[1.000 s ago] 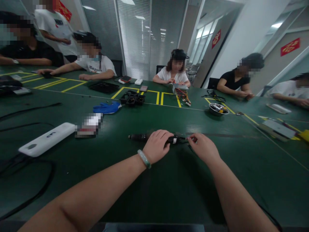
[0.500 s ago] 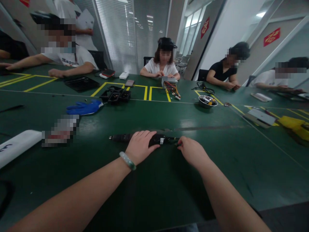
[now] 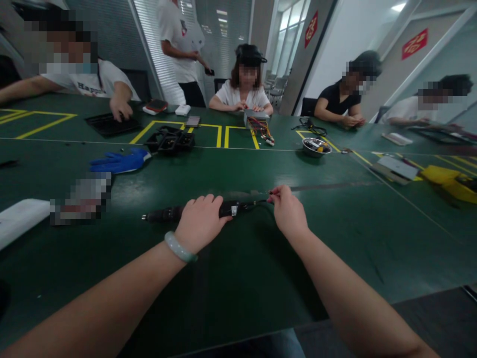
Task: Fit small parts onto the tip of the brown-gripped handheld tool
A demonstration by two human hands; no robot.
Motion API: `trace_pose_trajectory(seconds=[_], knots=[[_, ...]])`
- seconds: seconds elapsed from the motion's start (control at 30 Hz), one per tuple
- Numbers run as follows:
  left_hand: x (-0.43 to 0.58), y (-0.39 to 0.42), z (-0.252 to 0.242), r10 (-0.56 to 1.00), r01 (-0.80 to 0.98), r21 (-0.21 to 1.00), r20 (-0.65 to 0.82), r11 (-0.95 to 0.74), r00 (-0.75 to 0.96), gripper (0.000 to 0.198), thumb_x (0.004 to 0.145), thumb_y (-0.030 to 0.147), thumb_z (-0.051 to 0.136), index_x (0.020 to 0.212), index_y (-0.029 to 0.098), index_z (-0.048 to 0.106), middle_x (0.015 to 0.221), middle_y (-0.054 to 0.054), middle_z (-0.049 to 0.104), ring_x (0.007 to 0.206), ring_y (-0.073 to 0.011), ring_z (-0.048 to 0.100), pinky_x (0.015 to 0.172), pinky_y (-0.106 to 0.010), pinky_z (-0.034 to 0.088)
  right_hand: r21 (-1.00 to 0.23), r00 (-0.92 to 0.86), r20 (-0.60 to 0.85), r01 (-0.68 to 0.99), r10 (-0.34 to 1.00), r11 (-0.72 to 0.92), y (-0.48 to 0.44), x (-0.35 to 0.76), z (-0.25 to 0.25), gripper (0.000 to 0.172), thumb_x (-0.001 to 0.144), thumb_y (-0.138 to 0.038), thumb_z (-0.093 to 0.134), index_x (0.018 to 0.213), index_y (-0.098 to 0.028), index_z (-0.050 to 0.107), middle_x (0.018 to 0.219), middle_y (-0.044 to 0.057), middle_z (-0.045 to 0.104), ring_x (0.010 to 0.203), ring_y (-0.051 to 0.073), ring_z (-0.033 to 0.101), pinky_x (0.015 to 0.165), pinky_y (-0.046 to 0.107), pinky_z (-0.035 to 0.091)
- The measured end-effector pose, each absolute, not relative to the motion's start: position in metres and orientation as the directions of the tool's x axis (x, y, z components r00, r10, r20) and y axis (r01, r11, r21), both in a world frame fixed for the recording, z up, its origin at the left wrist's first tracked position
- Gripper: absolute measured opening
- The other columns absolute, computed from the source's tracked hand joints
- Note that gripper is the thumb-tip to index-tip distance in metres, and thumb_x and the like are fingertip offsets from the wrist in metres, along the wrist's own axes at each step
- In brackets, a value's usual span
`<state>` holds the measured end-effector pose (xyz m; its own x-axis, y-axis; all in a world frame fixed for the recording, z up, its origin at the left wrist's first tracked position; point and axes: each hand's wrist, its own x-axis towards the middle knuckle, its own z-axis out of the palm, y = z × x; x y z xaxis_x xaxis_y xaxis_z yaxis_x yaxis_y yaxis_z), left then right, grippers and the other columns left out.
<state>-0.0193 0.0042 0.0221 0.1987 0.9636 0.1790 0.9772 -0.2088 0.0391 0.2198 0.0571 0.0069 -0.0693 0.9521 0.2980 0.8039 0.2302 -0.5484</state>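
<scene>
A long black screwdriver-like tool (image 3: 167, 215) lies across the green table (image 3: 238, 278), its metal tip pointing left. My left hand (image 3: 203, 221) is wrapped over the tool's middle, with a white label showing just right of the fingers. A thin black cable leaves the tool's right end. By that cable, my right hand (image 3: 287, 208) has thumb and fingers pinched on it near a small metal hook or loop. A pale green bangle (image 3: 180, 247) circles my left wrist.
A blue glove (image 3: 119, 161), black plastic parts (image 3: 169, 140) and a white case (image 3: 22, 219) lie to the left. Beyond are a metal bowl (image 3: 316, 147) and a grey box with wires (image 3: 256, 118). Several people sit around the table; one stands. A yellow object (image 3: 447, 180) lies right.
The tool and my left hand have shifted left in view. My right hand has risen slightly, its fingers turned upward. At the far left, a person's hand now reaches onto a black tray.
</scene>
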Motion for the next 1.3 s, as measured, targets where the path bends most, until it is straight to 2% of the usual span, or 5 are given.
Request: trace_pose_trajectory(seconds=[0.2, 0.33, 0.43, 0.7, 1.3], knots=[[-0.03, -0.004, 0.036, 0.969, 0.97, 0.018, 0.054, -0.24, 0.239, 0.035, 0.084, 0.042, 0.059, 0.109, 0.018, 0.06, 0.104, -0.01, 0.063, 0.094, -0.0285, 0.061, 0.081, -0.042, 0.047, -0.669, 0.083, 0.548, 0.641, 0.832, 0.376, 0.065, 0.226, 0.011, 0.019, 0.096, -0.03, 0.037, 0.11, -0.021, 0.047, 0.098, 0.003, 0.066, 0.067, 0.012, 0.06, 0.067, 0.027, 0.044], [-0.022, -0.001, 0.027, 0.898, 0.91, 0.105, 0.242, -0.402, 0.369, 0.053, 0.083, 0.045, 0.062, 0.129, 0.023, 0.049, 0.127, -0.008, 0.055, 0.116, -0.0268, 0.052, 0.104, -0.046, 0.036, -0.601, -0.188, 0.446, 0.662, 0.875, 0.448, 0.06, 0.218, 0.012, 0.015, 0.093, -0.027, 0.047, 0.104, -0.023, 0.055, 0.094, 0.0, 0.068, 0.082, 0.015, 0.063, 0.074, 0.028, 0.044], [-0.01, 0.003, 0.015, 0.858, 0.882, 0.102, 0.305, -0.461, 0.413, 0.041, 0.089, 0.038, 0.056, 0.126, 0.022, 0.051, 0.134, -0.007, 0.05, 0.126, -0.0259, 0.045, 0.111, -0.046, 0.029, -0.602, -0.311, 0.296, 0.673, 0.903, 0.429, 0.055, 0.209, 0.011, 0.015, 0.091, -0.023, 0.051, 0.104, -0.025, 0.058, 0.091, -0.002, 0.069, 0.087, 0.015, 0.063, 0.075, 0.028, 0.044], [-0.008, 0.014, 0.004, 0.843, 0.856, 0.121, 0.288, -0.503, 0.455, 0.031, 0.091, 0.023, 0.051, 0.122, 0.023, 0.054, 0.119, -0.007, 0.055, 0.103, -0.0231, 0.054, 0.089, -0.04, 0.046, -0.53, -0.389, 0.053, 0.77, 0.92, 0.356, 0.046, 0.203, 0.007, 0.012, 0.09, -0.026, 0.056, 0.095, -0.026, 0.067, 0.086, -0.003, 0.069, 0.08, 0.014, 0.062, 0.072, 0.026, 0.043], [-0.009, 0.007, 0.003, 0.824, 0.831, 0.125, 0.274, -0.542, 0.497, 0.035, 0.092, 0.024, 0.049, 0.127, 0.024, 0.052, 0.12, -0.007, 0.053, 0.104, -0.0223, 0.055, 0.088, -0.039, 0.046, -0.339, -0.462, 0.148, 0.807, 0.874, 0.484, 0.047, 0.2, -0.001, 0.012, 0.088, -0.025, 0.059, 0.094, -0.022, 0.07, 0.095, 0.001, 0.063, 0.081, 0.014, 0.057, 0.072, 0.026, 0.042]])
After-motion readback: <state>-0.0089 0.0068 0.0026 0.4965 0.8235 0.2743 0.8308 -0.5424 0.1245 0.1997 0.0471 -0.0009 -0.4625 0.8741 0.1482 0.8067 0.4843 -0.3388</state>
